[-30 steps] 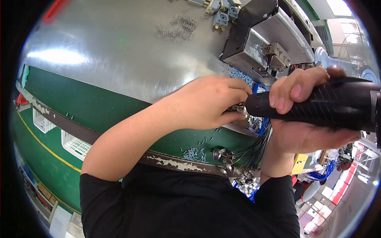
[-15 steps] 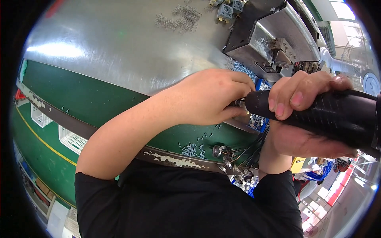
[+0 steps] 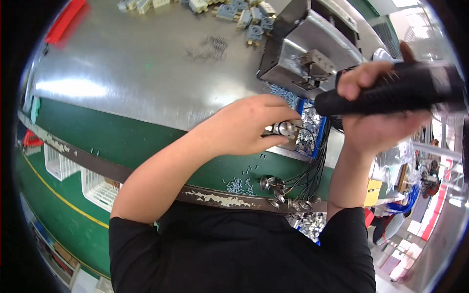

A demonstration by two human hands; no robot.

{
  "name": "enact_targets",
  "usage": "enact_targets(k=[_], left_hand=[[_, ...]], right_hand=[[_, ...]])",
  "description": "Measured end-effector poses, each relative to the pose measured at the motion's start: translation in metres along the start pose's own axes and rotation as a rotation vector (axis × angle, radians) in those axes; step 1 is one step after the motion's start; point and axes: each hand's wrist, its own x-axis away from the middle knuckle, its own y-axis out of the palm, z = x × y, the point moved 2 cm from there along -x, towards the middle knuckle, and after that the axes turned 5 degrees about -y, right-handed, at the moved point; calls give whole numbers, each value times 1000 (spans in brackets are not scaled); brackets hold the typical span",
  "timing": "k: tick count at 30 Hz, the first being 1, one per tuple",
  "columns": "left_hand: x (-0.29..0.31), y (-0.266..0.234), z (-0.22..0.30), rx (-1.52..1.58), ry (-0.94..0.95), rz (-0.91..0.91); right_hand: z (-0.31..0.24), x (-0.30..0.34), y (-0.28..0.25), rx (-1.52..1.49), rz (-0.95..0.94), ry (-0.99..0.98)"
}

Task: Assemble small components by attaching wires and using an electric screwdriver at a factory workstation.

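My left hand holds a small round metal part between thumb and fingers, over the edge of the bench. A black wire runs off near that part. My right hand grips a black electric screwdriver, partly blurred by motion. The tool's narrow end points left, up and to the right of the left hand. Beneath it a blue tray of small metal pieces stands beside a heap of screws. Several round metal parts with black wires lie at the near edge.
A metal machine housing stands behind the tray. Grey and white connector blocks and loose springs lie on the steel bench top. Loose screws are scattered on the green mat. White baskets are at the lower left.
The screwdriver has lifted up and away from the part in my left hand, carried by my right hand. The metal part now shows between my left fingers. The view has shifted slightly.
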Motion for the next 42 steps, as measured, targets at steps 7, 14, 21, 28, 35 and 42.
enact_targets(k=[7, 14, 21, 28, 35, 42], left_hand=[[2, 8, 12, -238, 348, 149], [5, 6, 22, -83, 184, 46], [11, 10, 23, -152, 218, 58], [10, 9, 38, -206, 159, 144], [5, 7, 45, -319, 67, 174], [9, 9, 53, -96, -115, 182]], right_hand=[[-25, 5, 0, 556, -4, 243], [-53, 58, -16, 1030, 93, -118], [-55, 84, 16, 1082, -643, 283], [-45, 104, 14, 1222, -535, 306], [-39, 107, 18, 1333, -383, 196], [-26, 115, 6, 1379, -499, -212]])
